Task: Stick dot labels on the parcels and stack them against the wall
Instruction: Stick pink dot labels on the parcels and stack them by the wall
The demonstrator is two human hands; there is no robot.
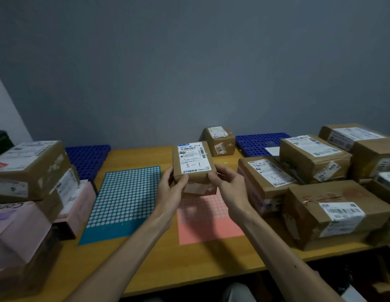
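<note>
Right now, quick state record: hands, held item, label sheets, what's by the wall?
held: small parcel marked "3-1", above the table
left hand: grips parcel's left side
right hand: grips its right side
dot on it: none visible
sheets: teal dot sheet left, pink dot sheet under the hands
by wall: one small box

A plain grey-blue wall (189, 62) fills the upper half of the view in dim, even light and meets a paler wall (4, 110) at the far left. Below it stands a yellow-brown wooden table (159, 253). At the back of the table, by the wall, lie a blue plastic grid (87, 158) on the left and another blue grid (255, 142) on the right.
</note>
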